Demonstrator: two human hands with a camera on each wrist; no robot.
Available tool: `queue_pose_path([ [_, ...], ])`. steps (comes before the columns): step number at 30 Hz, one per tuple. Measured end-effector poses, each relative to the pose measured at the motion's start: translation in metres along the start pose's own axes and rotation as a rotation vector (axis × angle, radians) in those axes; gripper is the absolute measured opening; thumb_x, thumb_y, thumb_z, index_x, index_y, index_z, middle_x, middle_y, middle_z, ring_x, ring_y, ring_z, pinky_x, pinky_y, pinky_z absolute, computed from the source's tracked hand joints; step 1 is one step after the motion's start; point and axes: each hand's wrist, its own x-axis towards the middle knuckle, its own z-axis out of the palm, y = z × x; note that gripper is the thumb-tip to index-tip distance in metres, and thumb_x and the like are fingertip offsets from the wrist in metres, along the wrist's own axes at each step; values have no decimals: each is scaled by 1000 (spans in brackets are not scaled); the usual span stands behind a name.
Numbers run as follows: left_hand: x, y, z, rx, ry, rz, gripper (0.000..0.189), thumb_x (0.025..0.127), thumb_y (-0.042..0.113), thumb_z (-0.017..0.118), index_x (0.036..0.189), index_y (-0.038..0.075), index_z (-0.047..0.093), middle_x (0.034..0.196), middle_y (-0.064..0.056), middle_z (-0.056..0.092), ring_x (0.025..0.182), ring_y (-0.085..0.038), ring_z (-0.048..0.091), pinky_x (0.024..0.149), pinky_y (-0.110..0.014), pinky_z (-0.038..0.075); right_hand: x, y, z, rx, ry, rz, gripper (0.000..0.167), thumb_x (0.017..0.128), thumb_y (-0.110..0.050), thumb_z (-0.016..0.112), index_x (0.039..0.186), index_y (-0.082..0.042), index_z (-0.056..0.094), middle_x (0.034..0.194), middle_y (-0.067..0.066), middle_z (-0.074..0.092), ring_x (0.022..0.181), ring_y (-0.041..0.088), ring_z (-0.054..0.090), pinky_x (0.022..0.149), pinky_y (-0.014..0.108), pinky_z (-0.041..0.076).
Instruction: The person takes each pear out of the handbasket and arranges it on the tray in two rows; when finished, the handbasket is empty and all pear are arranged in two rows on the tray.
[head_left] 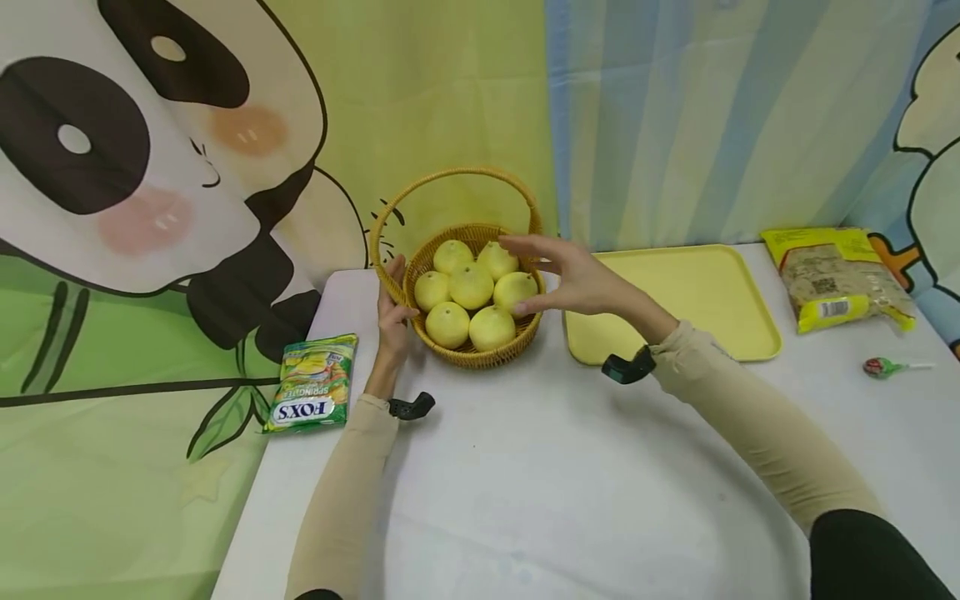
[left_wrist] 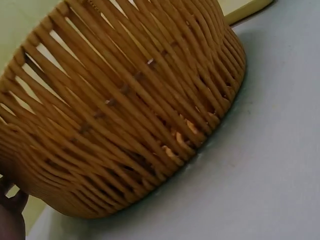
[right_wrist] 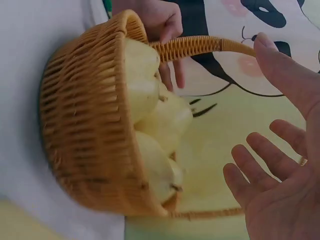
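Note:
A round wicker basket [head_left: 480,358] with a tall arched handle stands on the white table, filled with several pale yellow-green pears [head_left: 471,286]. At its left side, my left hand [head_left: 392,321] holds the rim by the foot of the handle, thumb in front and fingers behind. My right hand [head_left: 573,275] is spread over the basket's right side, fingers apart and nothing in the grasp. In the right wrist view, this right hand [right_wrist: 280,175] faces the pears [right_wrist: 157,110] across a gap. The left wrist view is mostly filled by the basket's woven side [left_wrist: 140,110].
A yellow tray [head_left: 690,300] lies right of the basket, partly behind the right forearm. Farther right are a yellow bag with a clear window [head_left: 840,279] and a lollipop [head_left: 885,367]. On the left lies a green Fox's candy bag [head_left: 313,382]. Printed curtains hang behind the table.

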Motion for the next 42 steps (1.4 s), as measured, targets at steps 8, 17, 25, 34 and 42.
queue_pose_path([
  [8,-3,-21,10,-7,113,44,96,63,-1,35,158,-6,38,171,-24,30,163,-28,24,132,-42,17,52,29,25,108,-24,55,86,86,-14,88,161,-11,45,165,9,47,154,25,42,126,45,33],
  [17,-4,-24,17,-52,148,53,93,63,2,33,157,-3,39,167,-22,33,155,-28,34,127,-39,24,79,37,39,25,-61,114,85,84,-19,91,157,-5,50,164,12,48,154,32,41,125,48,34],
  [25,-6,-27,21,-141,156,26,92,64,3,32,156,-2,38,163,-13,37,147,-30,41,116,-34,34,91,37,49,-304,-174,171,83,86,-33,89,157,-11,51,158,13,54,143,31,50,120,47,38],
  [34,-7,-30,23,-148,160,27,92,65,2,31,157,-1,38,163,-16,39,147,-32,42,117,-34,34,90,40,58,-285,-48,172,73,78,-21,96,144,-16,66,147,7,65,135,28,56,115,45,42],
  [42,-7,-30,23,-127,169,51,91,64,3,32,155,-2,39,162,-15,39,145,-32,43,117,-35,35,79,36,50,-127,76,83,67,69,-22,101,132,-17,77,137,10,70,132,29,57,113,46,44],
])
